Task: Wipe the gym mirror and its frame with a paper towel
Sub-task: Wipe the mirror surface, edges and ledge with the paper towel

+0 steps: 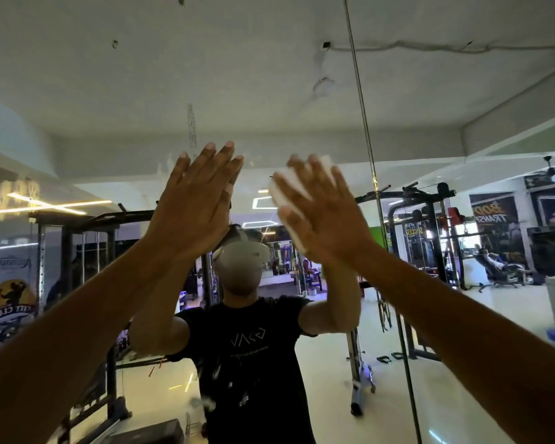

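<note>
Right hand (318, 213): raised flat toward the glass, fingers spread, pressing a folded white paper towel (289, 190) under the palm. This is a press with an open hand rather than a pinch.

Paper towel: sandwiched between the right palm and the mirror (302, 91); its white edges show past the fingertips above and left of the hand.

Left hand (196, 206): just left of the towel hand at about the same height, open and empty, fingers straight and close together. It appears to rest flat on the glass; contact cannot be confirmed.

Key relation: the glass lies directly ahead of the towel palm, so there is nothing to reach for. The seam or frame strip (364, 129) runs as a long, nearly upright line just right of the right hand, which is clearly the nearer hand to it. Reaching the strip would likely call for a rightward slide, then strokes along its length.

Surface: smooth reflective glass extends above, below and left of the grip. Faint smudges show above the left fingertips.

Room: the reflection shows the person in a dark T-shirt (253, 347), gym racks (430, 225) to the right of the grip, and a pale ceiling above.

Progress: mid-wipe on the upper glass, judging by the hand position.
</note>
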The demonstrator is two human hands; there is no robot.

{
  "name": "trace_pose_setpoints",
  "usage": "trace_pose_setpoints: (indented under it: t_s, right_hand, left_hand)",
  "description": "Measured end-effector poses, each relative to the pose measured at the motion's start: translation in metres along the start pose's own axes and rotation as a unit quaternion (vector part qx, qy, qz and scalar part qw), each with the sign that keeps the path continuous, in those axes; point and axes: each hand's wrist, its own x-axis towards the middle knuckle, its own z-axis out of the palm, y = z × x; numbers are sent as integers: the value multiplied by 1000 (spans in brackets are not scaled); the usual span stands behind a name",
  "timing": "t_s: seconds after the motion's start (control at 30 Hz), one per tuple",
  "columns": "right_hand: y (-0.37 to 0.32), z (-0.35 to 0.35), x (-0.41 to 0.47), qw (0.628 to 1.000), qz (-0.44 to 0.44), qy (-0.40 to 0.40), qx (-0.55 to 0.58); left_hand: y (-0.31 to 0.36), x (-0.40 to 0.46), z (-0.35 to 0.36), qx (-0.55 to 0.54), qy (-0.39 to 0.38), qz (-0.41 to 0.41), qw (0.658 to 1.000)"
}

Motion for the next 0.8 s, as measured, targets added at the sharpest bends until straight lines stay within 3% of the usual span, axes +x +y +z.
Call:
trace_pose_setpoints:
  t_s: [0.07,0.2,0.27,0.33,0.43,0.5,0.6,0.67,0.8]
  right_hand:
    - [-11,2,6,997,67,21,6]
    - [-54,14,-54,988,-146,-48,9]
    - [-38,10,-58,981,-185,-62,6]
    - [-11,6,-33,993,-114,-31,-8]
    - [-4,2,-2,997,68,18,12]
    - [-29,11,-10,998,63,29,9]
    - [-47,18,-49,996,-90,-23,9]
    - [-24,13,-44,993,-116,-23,-3]
    - [15,-1,8,996,82,35,2]
  left_hand:
    - [3,1,1,-9,12,-4,1000]
    - [6,0,4,-10,7,-2,1000]
    - [6,-3,5,-10,1,9,1000]
    - [5,-4,6,-5,3,16,1000]
    - [7,-3,5,-5,5,12,1000]
    - [9,-3,5,-1,5,8,1000]
    - [10,-2,4,-16,-1,11,1000]
    - [7,-1,6,-9,-9,20,1000]
    - [7,5,4,-5,-19,21,1000]
